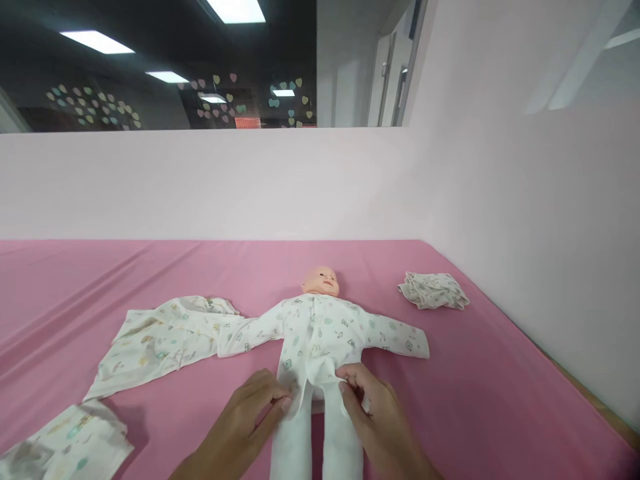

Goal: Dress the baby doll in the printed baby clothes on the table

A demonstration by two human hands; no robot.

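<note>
A baby doll [321,282] lies on its back, head toward the wall. It wears a white printed baby shirt [330,327] with both sleeves spread out to the sides. White fabric covers the doll's legs [342,433], which point toward me. My left hand [257,413] pinches the shirt's lower edge on the left side, at the doll's hip. On the other side my right hand [373,403] has thumb and forefinger closed on the shirt's front hem near the middle, lifting it slightly. The shirt's lower corners are partly hidden by my fingers.
A printed baby garment [165,333] lies spread out on the left, touching the shirt's sleeve. Another printed cloth [75,443] is at the near left. A folded printed cloth [434,291] rests at the right. The pink sheet [480,387] meets white walls behind and at right.
</note>
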